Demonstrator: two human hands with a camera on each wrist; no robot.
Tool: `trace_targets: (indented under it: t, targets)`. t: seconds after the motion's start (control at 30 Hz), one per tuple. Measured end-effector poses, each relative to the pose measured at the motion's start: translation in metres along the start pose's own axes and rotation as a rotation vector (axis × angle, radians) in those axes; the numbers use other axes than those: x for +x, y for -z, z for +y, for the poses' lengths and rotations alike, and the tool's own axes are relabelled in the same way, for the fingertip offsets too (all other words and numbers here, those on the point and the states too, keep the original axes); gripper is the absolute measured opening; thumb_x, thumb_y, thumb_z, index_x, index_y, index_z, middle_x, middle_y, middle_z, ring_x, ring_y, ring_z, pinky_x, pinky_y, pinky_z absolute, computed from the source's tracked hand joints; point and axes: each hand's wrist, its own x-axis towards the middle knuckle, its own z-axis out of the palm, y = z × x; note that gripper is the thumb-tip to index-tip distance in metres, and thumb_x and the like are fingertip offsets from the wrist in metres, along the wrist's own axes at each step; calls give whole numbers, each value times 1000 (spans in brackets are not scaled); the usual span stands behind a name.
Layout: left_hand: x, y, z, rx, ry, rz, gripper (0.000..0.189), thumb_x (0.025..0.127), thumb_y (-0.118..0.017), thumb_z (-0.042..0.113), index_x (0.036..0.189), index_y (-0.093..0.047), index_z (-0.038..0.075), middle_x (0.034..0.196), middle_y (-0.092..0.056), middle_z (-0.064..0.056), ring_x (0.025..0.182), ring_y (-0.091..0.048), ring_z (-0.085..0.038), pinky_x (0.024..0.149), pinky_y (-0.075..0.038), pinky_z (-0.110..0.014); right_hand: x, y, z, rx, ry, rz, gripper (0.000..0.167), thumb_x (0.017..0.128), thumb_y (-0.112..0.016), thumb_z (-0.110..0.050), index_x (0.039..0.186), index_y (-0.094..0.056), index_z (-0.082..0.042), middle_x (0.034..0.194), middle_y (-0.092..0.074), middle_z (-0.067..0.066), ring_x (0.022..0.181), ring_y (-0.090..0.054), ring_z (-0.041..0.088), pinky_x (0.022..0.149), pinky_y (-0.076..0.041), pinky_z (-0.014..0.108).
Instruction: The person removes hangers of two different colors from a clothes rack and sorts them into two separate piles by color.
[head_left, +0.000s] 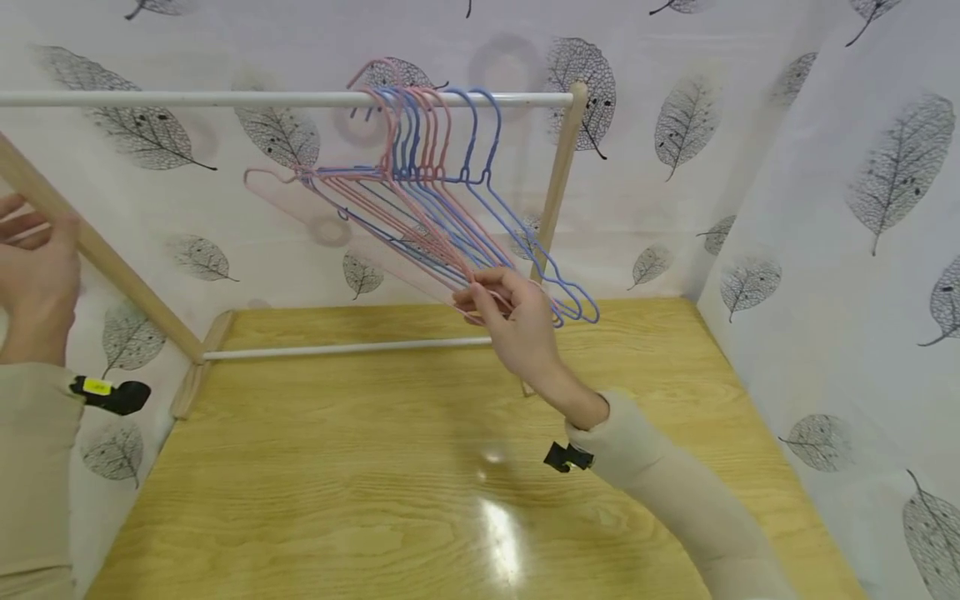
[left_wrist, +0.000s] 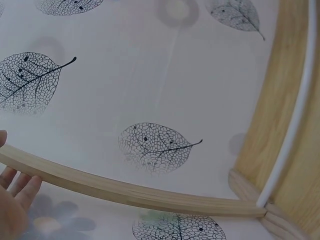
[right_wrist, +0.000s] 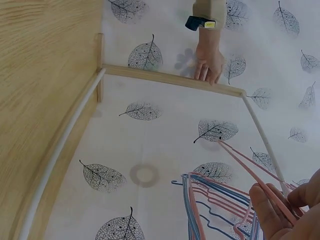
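My right hand (head_left: pixel 525 329) pinches the near end of a pink clothes hanger (head_left: pixel 427 217) between thumb and fingers, in front of the hanger bunch. Its pink hook rises above the white rail; I cannot tell whether it still rests on it. Close behind, several pink and blue hangers (right_wrist: pixel 215 187) hang crowded together from the rail (head_left: pixel 225 99). At the far left, my left hand (head_left: pixel 41 267) grips the rack's wooden side post (left_wrist: pixel 125 192), the thumb on one side and the fingers on the other. Much of the left hand is outside the left wrist view.
The rack's right wooden post (head_left: pixel 562 167) stands beyond the hangers. A lower white bar (head_left: pixel 337 347) runs between the posts, just above the wood-grain table (head_left: pixel 337 467). Leaf-printed white sheeting (head_left: pixel 787 192) covers the walls behind and at the sides.
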Motion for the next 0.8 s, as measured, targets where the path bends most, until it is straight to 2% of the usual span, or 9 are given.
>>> trace_targets:
  t: [0.1, 0.17, 0.3, 0.4, 0.63, 0.8]
  targets:
    - [-1, -1, 2, 27, 0, 7, 49, 101, -68, 25, 146, -51, 35, 117, -50, 25, 101, -52, 12, 95, -48, -4, -11, 3, 0, 27, -39, -29, 21, 106, -56, 0, 122, -64, 12, 108, -75, 31, 99, -79, 35, 85, -67, 31]
    - [-2, -1, 4, 48, 9, 8, 48, 101, -67, 26, 145, -51, 37, 117, -49, 25, 101, -51, 12, 88, -44, 2, -19, 4, 2, 55, -62, -54, 21, 106, -55, 0, 122, -63, 12, 108, -74, 32, 97, -80, 25, 86, -67, 33]
    - [-4, -2, 7, 132, 17, 8, 47, 104, -63, 30, 147, -48, 41, 118, -46, 30, 102, -48, 14, 81, -41, 5, -34, 4, 9, 98, -109, -104, 22, 107, -55, -1, 123, -63, 12, 109, -73, 34, 93, -77, 6, 84, -68, 34]
    - [-5, -3, 12, 148, 27, -4, 47, 104, -61, 31, 148, -47, 42, 114, -44, 31, 101, -47, 15, 76, -40, 5, -46, 3, 18, 130, -153, -139, 23, 107, -55, -1, 123, -62, 14, 109, -72, 37, 91, -76, 3, 83, -68, 34]
    - [-6, -5, 18, 62, 25, -8, 42, 103, -63, 24, 142, -53, 37, 107, -48, 25, 89, -49, 11, 64, -42, 2, -68, -1, 43, 148, -200, -197, 22, 106, -55, 1, 121, -63, 15, 107, -71, 39, 87, -77, 4, 79, -68, 34]
    - [-1, -5, 17, 100, 24, -11, 43, 104, -61, 23, 143, -52, 39, 105, -47, 27, 88, -49, 13, 63, -40, 2, -81, -9, 60, 200, -290, -217, 24, 106, -55, 0, 121, -61, 17, 108, -69, 41, 87, -76, 2, 80, -68, 33]
